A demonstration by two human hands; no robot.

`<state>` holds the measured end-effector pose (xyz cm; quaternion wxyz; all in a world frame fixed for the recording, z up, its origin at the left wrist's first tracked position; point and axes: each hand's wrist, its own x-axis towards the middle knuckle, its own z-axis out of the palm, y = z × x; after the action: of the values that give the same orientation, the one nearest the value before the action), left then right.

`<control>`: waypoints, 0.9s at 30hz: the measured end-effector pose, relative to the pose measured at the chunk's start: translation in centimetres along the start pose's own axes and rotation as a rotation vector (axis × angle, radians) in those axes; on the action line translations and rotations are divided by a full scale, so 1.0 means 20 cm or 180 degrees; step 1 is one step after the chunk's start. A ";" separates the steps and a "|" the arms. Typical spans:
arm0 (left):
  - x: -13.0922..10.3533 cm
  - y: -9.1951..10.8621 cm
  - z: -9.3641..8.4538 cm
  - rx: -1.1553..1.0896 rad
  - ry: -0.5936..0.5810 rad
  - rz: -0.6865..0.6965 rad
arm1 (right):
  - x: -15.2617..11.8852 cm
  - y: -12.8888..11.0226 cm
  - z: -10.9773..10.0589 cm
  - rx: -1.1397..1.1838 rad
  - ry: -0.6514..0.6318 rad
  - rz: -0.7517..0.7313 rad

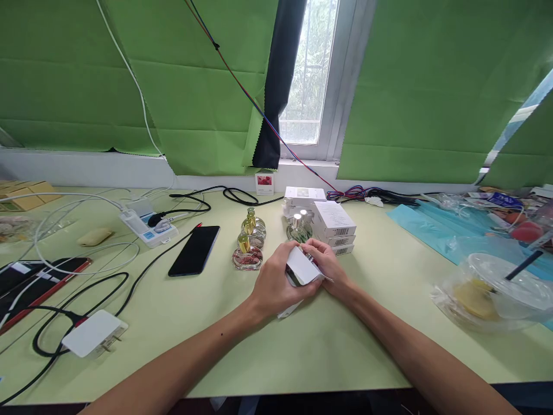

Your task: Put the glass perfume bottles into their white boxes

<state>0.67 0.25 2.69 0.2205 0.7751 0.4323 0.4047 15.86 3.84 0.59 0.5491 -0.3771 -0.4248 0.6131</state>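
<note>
My left hand [276, 276] is wrapped around a small white box [303, 266], tilted above the table, with loose flaps showing. At the box's right side, the fingers of my right hand [326, 262] are closed around a perfume bottle [309, 257]; only its silver top shows, and the rest is hidden by the box and fingers. Just left of my hands stand several gold-capped perfume bottles [247, 258] in a row. Behind my hands are silver-capped perfume bottles [297, 230]. A stack of white boxes [334, 220] rises beside them on the right.
A black phone [194, 251], a power strip [149, 226], a white charger [95, 333] and tangled cables lie to the left. On the right are a bagged plastic cup [496, 288] and blue sheeting [425, 227]. A small box [264, 183] stands by the wall.
</note>
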 end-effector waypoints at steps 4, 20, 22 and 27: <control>0.01 0.00 0.00 0.0000 -0.0013 0.0009 | 0.00 0.01 -0.01 0.0011 -0.0016 0.0005; 0.00 0.00 0.00 0.0016 -0.0009 0.0022 | 0.00 0.00 -0.01 -0.0075 -0.0064 -0.0017; 0.00 0.00 0.00 0.0024 -0.0017 0.0025 | 0.00 0.00 -0.01 -0.0083 -0.0075 -0.0018; 0.00 0.00 0.00 -0.0002 -0.0030 0.0032 | -0.01 -0.02 0.00 -0.0119 -0.0102 -0.0044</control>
<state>0.64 0.34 2.70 0.2207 0.7790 0.4273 0.4023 15.98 3.73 0.88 0.5394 -0.3745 -0.4475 0.6072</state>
